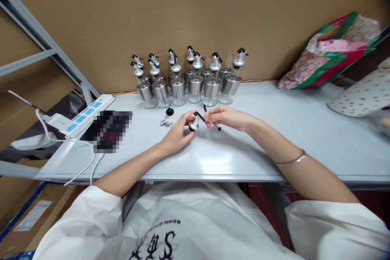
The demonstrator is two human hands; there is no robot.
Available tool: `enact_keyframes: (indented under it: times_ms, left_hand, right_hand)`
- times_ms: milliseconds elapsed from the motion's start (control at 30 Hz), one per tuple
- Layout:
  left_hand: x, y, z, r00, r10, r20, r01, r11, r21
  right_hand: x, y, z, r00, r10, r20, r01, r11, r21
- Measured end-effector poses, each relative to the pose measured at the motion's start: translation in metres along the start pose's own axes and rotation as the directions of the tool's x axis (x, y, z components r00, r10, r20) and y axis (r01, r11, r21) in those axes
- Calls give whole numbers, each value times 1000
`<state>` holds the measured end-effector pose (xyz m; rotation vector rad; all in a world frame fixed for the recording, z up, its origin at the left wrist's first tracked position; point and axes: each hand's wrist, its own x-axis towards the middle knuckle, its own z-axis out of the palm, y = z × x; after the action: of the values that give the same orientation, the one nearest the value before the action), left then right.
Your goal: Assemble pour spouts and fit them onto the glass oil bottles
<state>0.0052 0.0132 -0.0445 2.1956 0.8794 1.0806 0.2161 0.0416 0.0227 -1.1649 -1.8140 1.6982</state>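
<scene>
My left hand (pixel 180 133) is closed around a silver pour spout (pixel 195 122) with a black base, held just above the table. At the spout's top sits a black lever (pixel 199 116), and my right hand (pixel 224 117) pinches its right end. Small black parts (pixel 219 128) lie under and beside my right hand, partly hidden by it. Left of my hands, a loose silver spout piece (pixel 166 120) and a black stopper (pixel 170 111) rest on the table. Behind stand several glass bottles with steel sleeves (pixel 195 85), most topped with silver spouts and black levers.
A white power strip (pixel 88 114) with cables and a dark, pixelated device (pixel 109 130) lie at the left. A patterned bag (pixel 323 57) and a dotted white object (pixel 362 93) are at the right. Cardboard (pixel 128 16) walls the back; the table's front edge (pixel 213 178) runs near my body.
</scene>
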Motion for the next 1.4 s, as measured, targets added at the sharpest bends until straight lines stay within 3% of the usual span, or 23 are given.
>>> enact_keyframes:
  times_ms: [300,667,1400]
  left_hand:
    - [-1,1,0,1000,-25,-2,25,1000,-4]
    - [0,2,-1,1000,-22,-5,22,1000,15]
    - [1,7,-2,997,-76,30,77,997,-15]
  right_hand:
    - [1,2,0,1000,3,11,-3,1000,16]
    - [3,7,1,999,-18,44,22,994,-110]
    - [2,5,2,996,-41,78,46,997,-69]
